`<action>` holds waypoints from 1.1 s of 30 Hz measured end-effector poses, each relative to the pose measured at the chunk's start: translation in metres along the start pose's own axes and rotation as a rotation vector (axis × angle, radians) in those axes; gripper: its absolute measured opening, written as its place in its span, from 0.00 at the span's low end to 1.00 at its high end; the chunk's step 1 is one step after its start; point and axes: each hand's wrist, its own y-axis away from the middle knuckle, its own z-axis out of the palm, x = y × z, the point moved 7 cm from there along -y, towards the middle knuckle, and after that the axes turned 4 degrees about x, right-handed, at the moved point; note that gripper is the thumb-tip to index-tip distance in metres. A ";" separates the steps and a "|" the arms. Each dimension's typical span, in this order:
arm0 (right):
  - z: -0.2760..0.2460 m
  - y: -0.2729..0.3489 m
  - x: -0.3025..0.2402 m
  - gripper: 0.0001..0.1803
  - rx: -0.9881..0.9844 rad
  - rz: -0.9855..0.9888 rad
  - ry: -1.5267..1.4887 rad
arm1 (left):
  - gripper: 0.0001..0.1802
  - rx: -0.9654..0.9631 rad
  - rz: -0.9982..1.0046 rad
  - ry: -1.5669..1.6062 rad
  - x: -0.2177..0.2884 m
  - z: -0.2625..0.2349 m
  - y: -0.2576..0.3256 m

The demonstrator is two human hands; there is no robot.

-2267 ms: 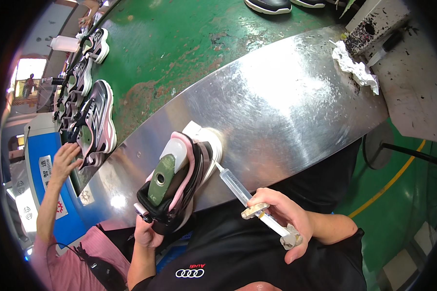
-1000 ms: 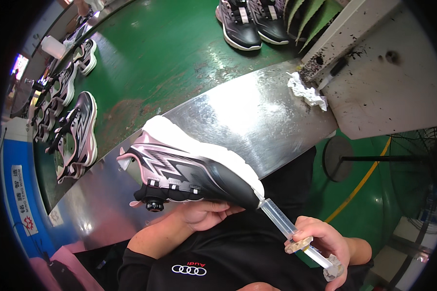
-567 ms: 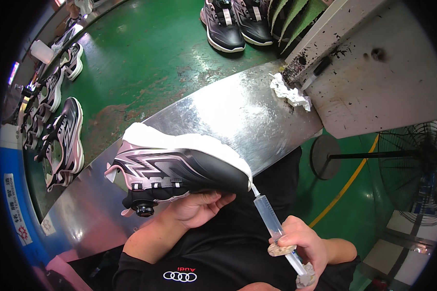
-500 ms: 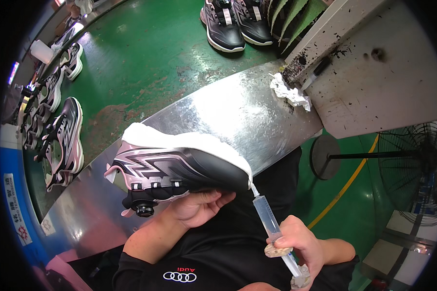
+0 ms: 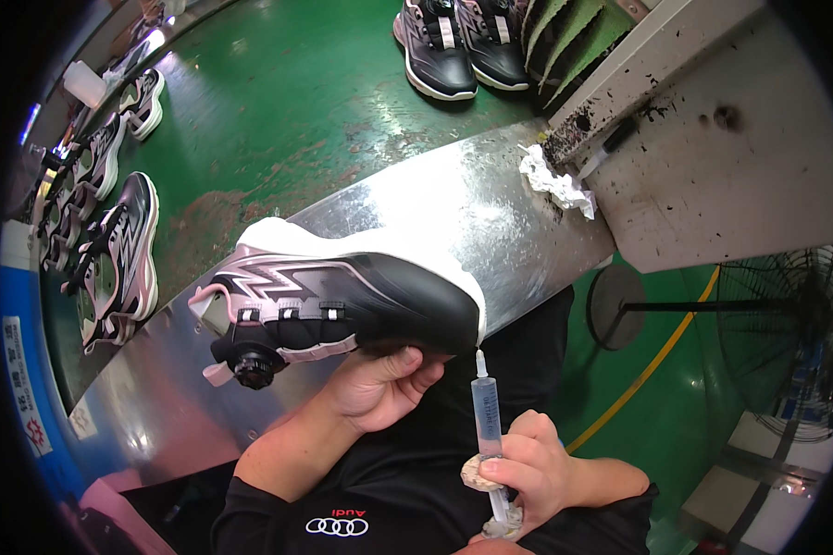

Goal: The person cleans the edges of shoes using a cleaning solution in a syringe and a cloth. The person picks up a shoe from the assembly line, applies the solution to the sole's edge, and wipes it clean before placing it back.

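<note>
Presently, your right hand [image 5: 528,467] is closed around a syringe [image 5: 487,421], barrel clear, contents hard to judge; its tip touches the toe of the black-and-pink shoe [image 5: 342,301]. Your left hand [image 5: 379,384] cups that shoe from beneath, fingers curled, above the steel table [image 5: 453,199].

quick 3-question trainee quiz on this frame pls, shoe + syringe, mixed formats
1. True or false: the left hand holds the black and pink shoe lying on its side, white sole facing away from the person.
2. Multiple choice: the syringe tip meets the shoe at A) the dial closure, B) the toe edge by the sole, C) the heel tab.
3. What lies crumpled on the metal table near the grey machine?

Key: 1 true; 2 B; 3 a white rag.
</note>
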 end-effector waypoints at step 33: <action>-0.015 0.001 0.091 0.54 0.114 -0.055 0.133 | 0.41 0.239 0.170 -0.050 0.019 -0.036 0.112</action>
